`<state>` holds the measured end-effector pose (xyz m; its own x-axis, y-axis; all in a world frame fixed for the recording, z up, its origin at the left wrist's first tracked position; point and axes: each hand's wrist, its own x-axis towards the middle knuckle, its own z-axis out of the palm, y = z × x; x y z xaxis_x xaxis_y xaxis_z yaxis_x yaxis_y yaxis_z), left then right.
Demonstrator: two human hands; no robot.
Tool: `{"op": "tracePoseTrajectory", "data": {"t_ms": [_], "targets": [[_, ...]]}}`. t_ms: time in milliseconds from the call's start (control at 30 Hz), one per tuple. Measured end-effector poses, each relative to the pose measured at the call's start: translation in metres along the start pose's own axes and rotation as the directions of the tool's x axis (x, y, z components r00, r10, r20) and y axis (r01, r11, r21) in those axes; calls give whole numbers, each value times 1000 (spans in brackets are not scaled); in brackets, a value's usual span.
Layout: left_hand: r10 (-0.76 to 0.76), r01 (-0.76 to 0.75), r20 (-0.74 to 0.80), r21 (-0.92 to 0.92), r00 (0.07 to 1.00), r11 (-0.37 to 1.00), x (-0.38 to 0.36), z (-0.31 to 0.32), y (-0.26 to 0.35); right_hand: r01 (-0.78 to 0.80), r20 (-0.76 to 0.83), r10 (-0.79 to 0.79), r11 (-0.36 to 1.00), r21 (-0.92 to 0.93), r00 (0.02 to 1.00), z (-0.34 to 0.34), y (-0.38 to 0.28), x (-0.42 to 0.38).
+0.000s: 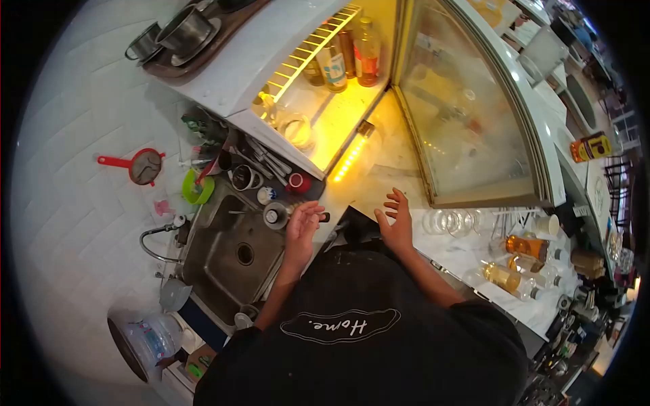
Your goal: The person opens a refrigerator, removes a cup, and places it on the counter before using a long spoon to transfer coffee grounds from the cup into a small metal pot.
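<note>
My left hand hovers at the counter by the sink, palm turned inward with its fingers loosely stretched and nothing visible in them. Just left of it stands a grey-topped bottle, and a small dark object shows beside its fingertips. My right hand is raised over the counter in front of the open glass door, fingers apart and bare. Ahead of both hands is a lit display fridge, with several bottles and a glass jug inside.
The steel sink and its faucet lie to the left. Cutlery, a mug and a red container sit behind it. To the right are glasses and amber bottles. Metal pots stand above the fridge.
</note>
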<state>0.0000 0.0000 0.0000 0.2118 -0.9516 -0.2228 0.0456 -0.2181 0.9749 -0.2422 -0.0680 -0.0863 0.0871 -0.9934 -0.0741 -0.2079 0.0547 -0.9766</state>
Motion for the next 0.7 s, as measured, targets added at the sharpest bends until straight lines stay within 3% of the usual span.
{"op": "tracePoseTrajectory", "data": {"t_ms": [67,167,233,267,300,367,467,700], "targets": [[36,-36,39,0,999,999,11,6,4,123,-65,-125,992,-43,990,-17,-5,-9],[13,-6,109,-58,994,998,6,35,1,400,-245,-546,793,-459,801,-74,-40,-43],[3,5,130,-65,992,998,10,47,-5,458,-401,-735,663,-592,546,-93,-53,-40],[1,8,145,-61,989,998,12,51,-6,398,-383,-767,610,-685,515,-105,-64,-37],[-2,11,160,-56,987,998,13,54,-5,346,-489,-734,664,-663,472,-108,-71,-30],[-26,34,170,-44,985,998,14,59,-2,200,-563,-594,769,-608,574,-117,-81,-19],[-6,15,181,-46,984,999,15,60,1,272,-492,-425,895,-353,760,-117,-49,-3],[86,-87,99,11,991,996,8,37,-1,400,-488,-468,883,-244,737,-96,-13,8]]}}
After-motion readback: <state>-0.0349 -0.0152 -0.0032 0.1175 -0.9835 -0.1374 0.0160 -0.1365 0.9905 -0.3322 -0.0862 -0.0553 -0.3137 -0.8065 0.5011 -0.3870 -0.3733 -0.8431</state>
